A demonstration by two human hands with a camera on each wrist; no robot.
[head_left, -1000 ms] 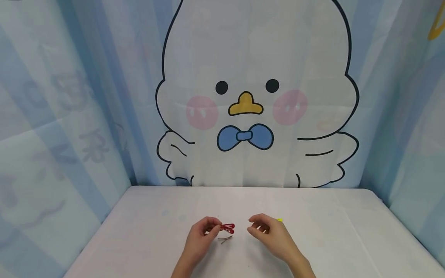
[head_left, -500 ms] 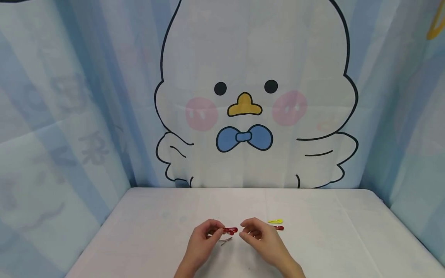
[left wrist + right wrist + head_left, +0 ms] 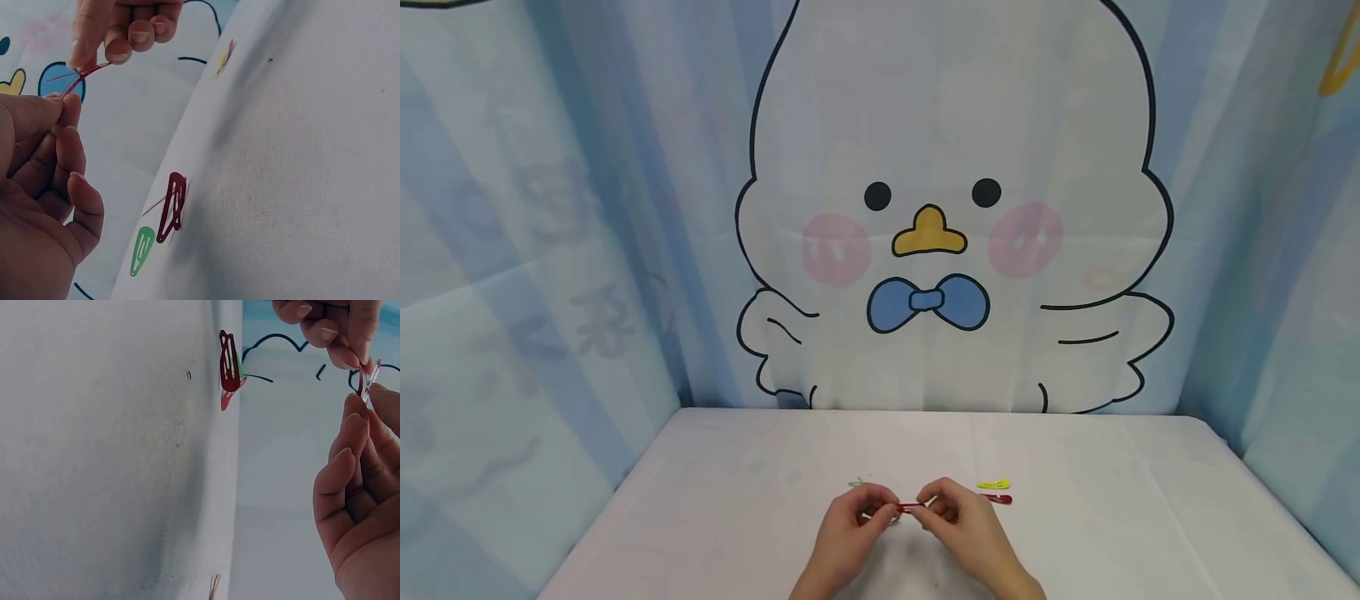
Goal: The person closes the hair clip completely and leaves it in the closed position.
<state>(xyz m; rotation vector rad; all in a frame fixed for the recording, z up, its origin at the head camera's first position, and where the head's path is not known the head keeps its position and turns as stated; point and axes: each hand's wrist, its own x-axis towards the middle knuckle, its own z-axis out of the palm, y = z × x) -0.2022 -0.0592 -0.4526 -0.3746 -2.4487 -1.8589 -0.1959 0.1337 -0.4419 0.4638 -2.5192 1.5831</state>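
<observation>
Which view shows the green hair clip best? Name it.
The left wrist view: the green hair clip shows whole, cutout included. The head view shows just a trace beside the left hand; the right wrist view, a sliver behind a red clip.

We count two hands [image 3: 852, 527] holding at least one red clip [image 3: 910, 506]; right of the grip, one yellow clip [image 3: 994, 484], one maroon clip [image 3: 1002, 499]; left, one green clip [image 3: 143, 251] and overlapping dark-red clips [image 3: 167, 214], number unclear.
</observation>
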